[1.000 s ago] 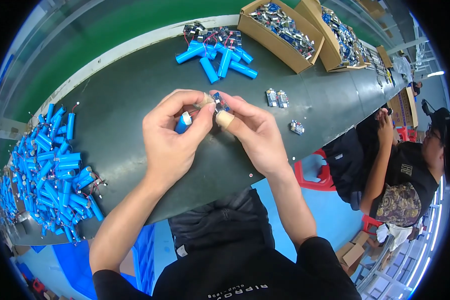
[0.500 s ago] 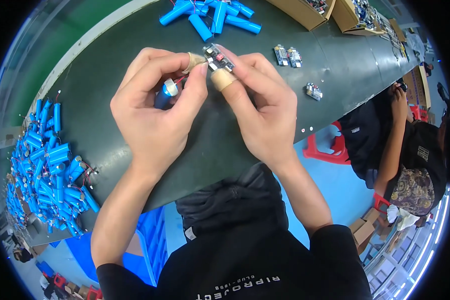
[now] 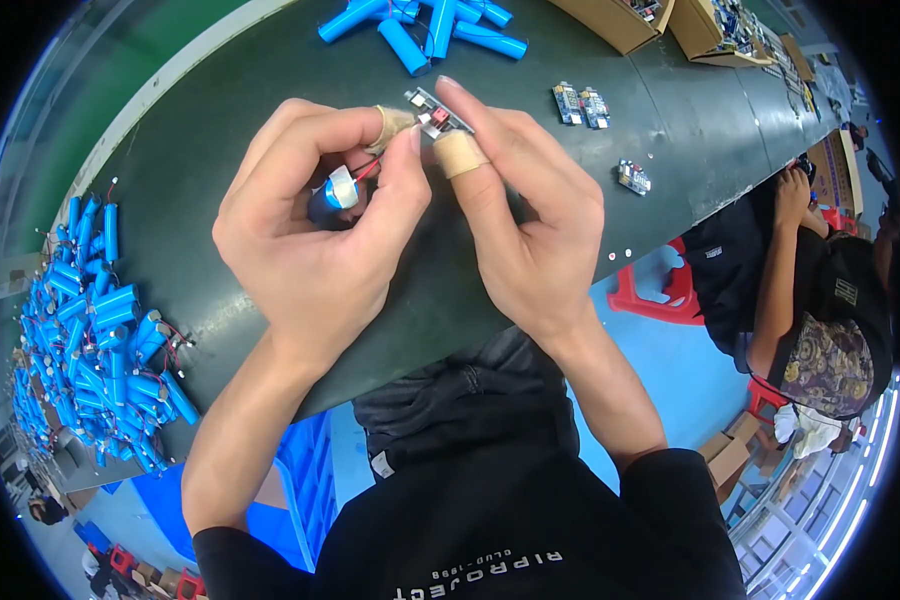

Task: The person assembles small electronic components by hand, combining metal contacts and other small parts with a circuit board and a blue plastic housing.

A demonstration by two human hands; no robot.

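Workbench (image 3: 205,255), dark green top, running from lower left to upper right under a green wall. One circuit board (image 3: 440,116), small, tilted, raised above the bench between both hands. One blue cell (image 3: 325,203), cylindrical, white-capped, with thin red and black wires (image 3: 367,169) leading toward the board. Left hand (image 3: 310,235): cell enclosed in the curled fingers; thumb and forefinger nearly together at the board's near edge, exact contact unclear. Right hand (image 3: 535,225): board pinched narrowly between thumb and fingers. Finger covers, beige: one on the left forefinger, one on the right thumb. Beyond the hands: loose group of blue cells (image 3: 402,48). Right of them: two boards (image 3: 580,106) side by side, a single board (image 3: 634,177) nearer. Far right: open cardboard boxes (image 3: 610,28); a co-worker (image 3: 835,285), seated. Left: large heap of wired blue cells (image 3: 116,312).
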